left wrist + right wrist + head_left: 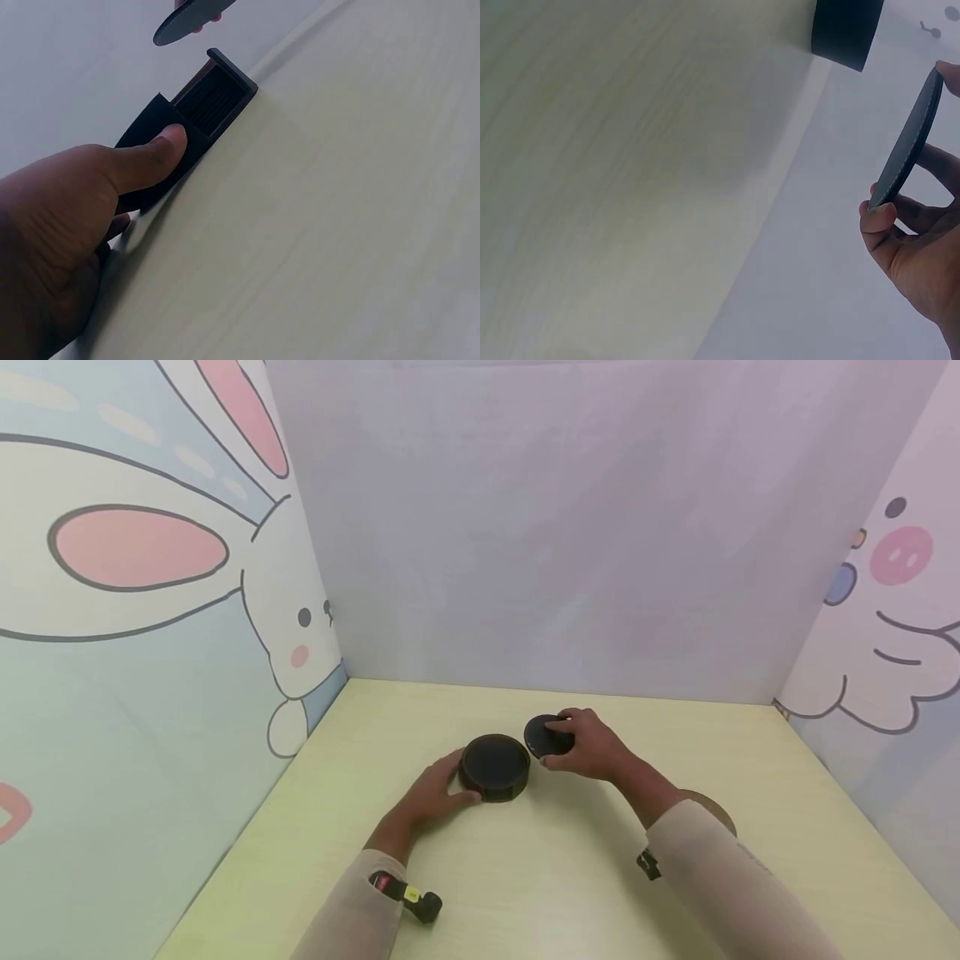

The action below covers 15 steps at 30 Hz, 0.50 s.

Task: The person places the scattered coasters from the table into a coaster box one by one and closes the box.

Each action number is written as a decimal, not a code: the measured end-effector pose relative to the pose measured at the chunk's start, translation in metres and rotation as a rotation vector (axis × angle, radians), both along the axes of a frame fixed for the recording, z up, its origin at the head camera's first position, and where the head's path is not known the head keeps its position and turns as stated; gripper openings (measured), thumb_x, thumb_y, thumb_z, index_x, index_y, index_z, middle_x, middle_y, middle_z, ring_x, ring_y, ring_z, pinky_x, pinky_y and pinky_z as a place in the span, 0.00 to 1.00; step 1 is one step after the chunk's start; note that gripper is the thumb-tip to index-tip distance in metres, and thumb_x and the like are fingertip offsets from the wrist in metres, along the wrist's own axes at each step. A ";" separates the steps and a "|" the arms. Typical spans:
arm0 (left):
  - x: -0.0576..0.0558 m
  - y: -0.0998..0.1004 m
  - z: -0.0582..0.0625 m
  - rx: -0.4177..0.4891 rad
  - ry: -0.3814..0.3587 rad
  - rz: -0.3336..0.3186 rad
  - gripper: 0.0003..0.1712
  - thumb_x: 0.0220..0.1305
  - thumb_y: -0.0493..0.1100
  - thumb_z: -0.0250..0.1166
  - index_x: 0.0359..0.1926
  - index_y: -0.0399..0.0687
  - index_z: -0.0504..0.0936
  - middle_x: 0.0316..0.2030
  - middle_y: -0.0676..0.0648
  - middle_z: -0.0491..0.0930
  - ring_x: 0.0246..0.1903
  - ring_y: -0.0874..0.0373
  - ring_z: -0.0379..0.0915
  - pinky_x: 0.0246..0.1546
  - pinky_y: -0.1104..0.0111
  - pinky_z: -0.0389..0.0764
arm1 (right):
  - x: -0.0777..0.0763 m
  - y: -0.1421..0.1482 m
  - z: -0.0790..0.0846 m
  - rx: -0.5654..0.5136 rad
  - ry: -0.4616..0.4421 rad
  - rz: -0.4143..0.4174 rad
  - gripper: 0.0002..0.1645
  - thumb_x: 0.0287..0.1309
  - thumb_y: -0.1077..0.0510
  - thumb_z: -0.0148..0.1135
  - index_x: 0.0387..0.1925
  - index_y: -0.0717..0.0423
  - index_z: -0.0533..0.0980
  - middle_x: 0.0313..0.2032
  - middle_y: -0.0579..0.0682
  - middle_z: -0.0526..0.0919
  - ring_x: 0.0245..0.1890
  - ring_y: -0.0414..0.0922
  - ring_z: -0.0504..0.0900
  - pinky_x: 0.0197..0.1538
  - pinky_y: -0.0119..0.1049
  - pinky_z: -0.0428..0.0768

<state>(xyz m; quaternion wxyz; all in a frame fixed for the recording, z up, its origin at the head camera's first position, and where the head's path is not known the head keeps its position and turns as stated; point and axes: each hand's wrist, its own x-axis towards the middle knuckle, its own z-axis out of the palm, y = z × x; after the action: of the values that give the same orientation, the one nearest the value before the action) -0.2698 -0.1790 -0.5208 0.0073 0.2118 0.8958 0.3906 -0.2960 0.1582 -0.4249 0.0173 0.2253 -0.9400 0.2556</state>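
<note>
A round black coaster holder (504,792) stands on the table. My left hand (435,789) grips its left side, with the thumb (154,154) on the outer wall next to a slotted opening that shows a ribbed stack inside. Just right of the holder, my right hand (588,745) holds a thin round black coaster (543,742) by its edge. That coaster (907,142) has stitching along its rim and is tilted, raised off the table and apart from the holder. Its far side is partly covered by the fingers.
A round brown flat piece (711,810) lies on the table, partly hidden behind the right forearm. The pale wooden table (525,877) meets a grey back wall (555,527). Cartoon-printed panels (135,710) flank it on both sides.
</note>
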 end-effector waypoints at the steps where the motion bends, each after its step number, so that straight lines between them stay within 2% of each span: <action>1: 0.000 0.000 0.000 -0.001 0.001 0.003 0.54 0.66 0.64 0.76 0.86 0.60 0.63 0.83 0.47 0.67 0.84 0.42 0.60 0.87 0.41 0.60 | 0.001 -0.003 -0.001 0.000 -0.003 -0.001 0.43 0.57 0.41 0.79 0.70 0.56 0.81 0.72 0.64 0.76 0.71 0.66 0.73 0.64 0.61 0.85; 9: 0.000 0.000 0.001 -0.014 -0.052 0.018 0.55 0.66 0.66 0.75 0.87 0.63 0.60 0.84 0.50 0.64 0.86 0.45 0.57 0.88 0.44 0.58 | 0.004 -0.029 -0.005 0.013 -0.016 0.001 0.44 0.58 0.40 0.78 0.72 0.55 0.80 0.74 0.63 0.75 0.73 0.66 0.73 0.67 0.62 0.84; 15: 0.003 0.000 0.004 -0.015 -0.044 0.021 0.54 0.67 0.65 0.75 0.87 0.58 0.61 0.84 0.46 0.66 0.85 0.42 0.59 0.87 0.42 0.60 | 0.007 -0.051 -0.009 0.048 -0.006 -0.002 0.43 0.57 0.39 0.78 0.71 0.53 0.82 0.72 0.61 0.77 0.71 0.63 0.74 0.66 0.59 0.86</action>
<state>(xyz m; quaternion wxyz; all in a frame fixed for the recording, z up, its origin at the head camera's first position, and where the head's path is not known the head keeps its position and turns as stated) -0.2672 -0.1794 -0.5168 0.0244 0.1936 0.9005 0.3886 -0.2890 0.1075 -0.4340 0.0094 0.2241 -0.9461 0.2336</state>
